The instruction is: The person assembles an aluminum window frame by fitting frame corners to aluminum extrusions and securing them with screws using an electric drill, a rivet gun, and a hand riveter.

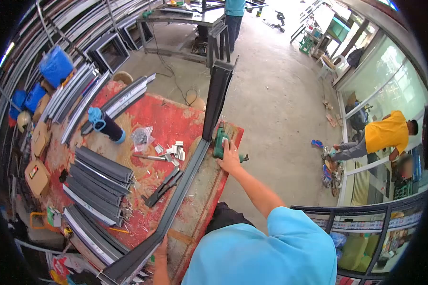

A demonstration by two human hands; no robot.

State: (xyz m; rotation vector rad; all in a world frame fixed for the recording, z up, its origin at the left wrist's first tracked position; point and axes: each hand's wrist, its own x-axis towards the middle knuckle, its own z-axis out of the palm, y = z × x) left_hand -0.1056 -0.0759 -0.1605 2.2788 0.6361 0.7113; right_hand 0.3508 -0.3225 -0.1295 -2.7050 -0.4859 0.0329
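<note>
A long dark grey metal frame [185, 183] crosses the red worktable, its far end piece [216, 95] sticking out past the table's far edge. My right hand [229, 156] is closed on a green power drill [218, 143] beside the frame's far corner. At the near end, my left hand [161, 248] grips the frame from its right side; its fingers are partly hidden. A black hand riveter [162, 187] lies left of the frame, near small silver metal pieces [177, 151] and a clear plastic bag [141, 137].
Cut dark profiles [97, 185] lie stacked on the worktable [161, 111]. A blue bottle [107, 127] stands near its far left. A person in a yellow shirt [387, 132] is by the glass panels at right; another [234, 21] stands beyond a metal bench [183, 18].
</note>
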